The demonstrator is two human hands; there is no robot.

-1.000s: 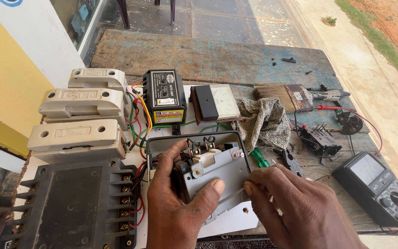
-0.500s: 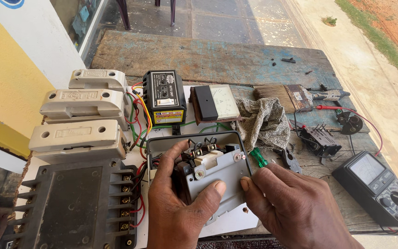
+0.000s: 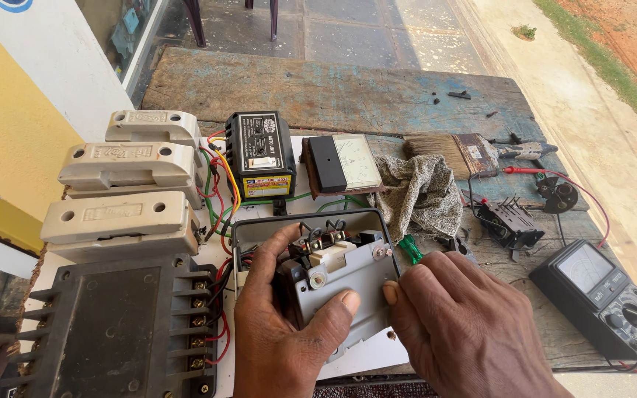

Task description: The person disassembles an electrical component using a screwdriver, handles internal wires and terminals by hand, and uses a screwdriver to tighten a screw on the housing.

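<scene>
Gripping a grey switch unit (image 3: 340, 291) from both sides, the fingers (image 3: 278, 247) of the left hand (image 3: 282, 332) curl over its top left edge while the thumb presses flat on the grey faceplate. The right hand (image 3: 458, 324) closes on the unit's right edge, thumb tip meeting the plate just beside the left thumb, other fingers bent around the side. The unit sits in an open grey box (image 3: 245, 232) on a white board (image 3: 366, 357) at the near middle of the surface (image 3: 333, 88).

A green screwdriver (image 3: 409, 249) lies just beside the right hand. Left of the box stand a black terminal block (image 3: 112, 324) and three cream fuse carriers (image 3: 123, 191), with coloured wires (image 3: 219, 191) running to a black relay (image 3: 261, 153). Behind are a panel meter (image 3: 344, 163), a rag (image 3: 418, 193) and a brush (image 3: 451, 151). At the right rests a black multimeter (image 3: 599, 295) with a red lead (image 3: 576, 191).
</scene>
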